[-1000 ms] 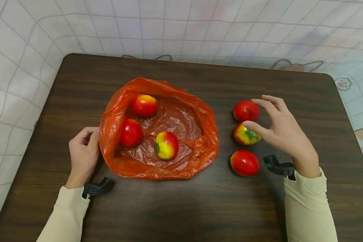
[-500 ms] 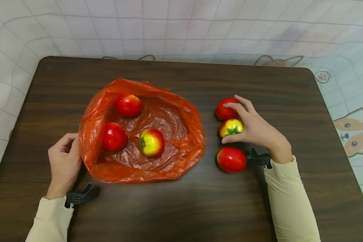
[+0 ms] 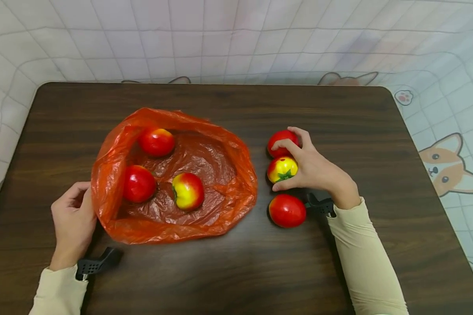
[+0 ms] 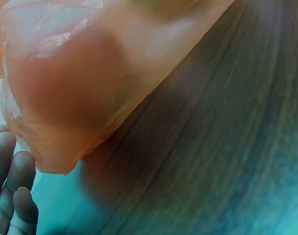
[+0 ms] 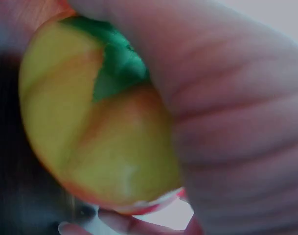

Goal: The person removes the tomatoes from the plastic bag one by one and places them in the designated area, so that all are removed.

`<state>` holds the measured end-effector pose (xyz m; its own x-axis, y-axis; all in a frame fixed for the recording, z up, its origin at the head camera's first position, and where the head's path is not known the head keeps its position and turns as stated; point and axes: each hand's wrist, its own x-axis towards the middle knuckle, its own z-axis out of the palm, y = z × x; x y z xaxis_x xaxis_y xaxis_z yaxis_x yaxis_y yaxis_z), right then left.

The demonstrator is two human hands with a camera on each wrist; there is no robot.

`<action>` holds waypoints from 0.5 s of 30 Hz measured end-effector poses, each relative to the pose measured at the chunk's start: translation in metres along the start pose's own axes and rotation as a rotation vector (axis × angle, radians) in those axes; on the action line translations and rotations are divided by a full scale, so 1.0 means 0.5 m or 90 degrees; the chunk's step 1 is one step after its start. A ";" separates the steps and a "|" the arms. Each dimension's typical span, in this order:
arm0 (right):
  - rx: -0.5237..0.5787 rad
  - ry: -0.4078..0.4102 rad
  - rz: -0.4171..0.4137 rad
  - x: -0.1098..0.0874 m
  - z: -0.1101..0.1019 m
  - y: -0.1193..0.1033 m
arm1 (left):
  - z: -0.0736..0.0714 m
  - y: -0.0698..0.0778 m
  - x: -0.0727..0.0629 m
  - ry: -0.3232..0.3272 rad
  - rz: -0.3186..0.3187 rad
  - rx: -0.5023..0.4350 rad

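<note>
An orange-red plastic bag lies with its mouth spread wide on the dark wooden table. Its left edge is pinched by my left hand, whose fingertips are partly hidden behind the plastic. Inside lie a far tomato, a left tomato and a yellow-sided tomato. Right of the bag, my right hand curls its thumb and fingers round a red-and-yellow tomato with a green leaf cap. That tomato still rests on the table; one finger lies over the red tomato behind it.
Closer to me than the held tomato sits another red tomato, just below my right thumb. Black wrist cameras are strapped to both wrists. A white grid-patterned cloth with dog drawings surrounds the table.
My right hand has moved down from above the tomatoes and closed round the middle one. My left hand keeps its hold on the bag. The head view has shifted.
</note>
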<state>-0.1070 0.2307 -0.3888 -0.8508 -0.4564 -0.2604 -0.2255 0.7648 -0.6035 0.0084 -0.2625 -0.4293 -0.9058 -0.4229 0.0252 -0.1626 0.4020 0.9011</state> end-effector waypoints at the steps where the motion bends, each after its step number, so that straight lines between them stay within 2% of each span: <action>1: 0.000 0.000 -0.003 0.001 0.001 0.001 | 0.000 -0.001 0.000 0.002 0.002 0.002; 5: -0.010 0.000 -0.025 0.003 0.003 0.004 | 0.002 0.000 -0.002 0.009 0.016 0.002; 10: -0.022 0.009 -0.063 0.006 0.003 0.001 | 0.000 -0.001 -0.003 0.017 0.000 0.002; 15: 0.010 0.015 -0.052 0.001 -0.001 0.009 | 0.003 -0.001 -0.002 0.009 -0.010 0.003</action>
<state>-0.1084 0.2340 -0.3912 -0.8406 -0.5061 -0.1928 -0.2869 0.7181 -0.6340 0.0087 -0.2611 -0.4302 -0.8975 -0.4407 0.0177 -0.1780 0.3987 0.8996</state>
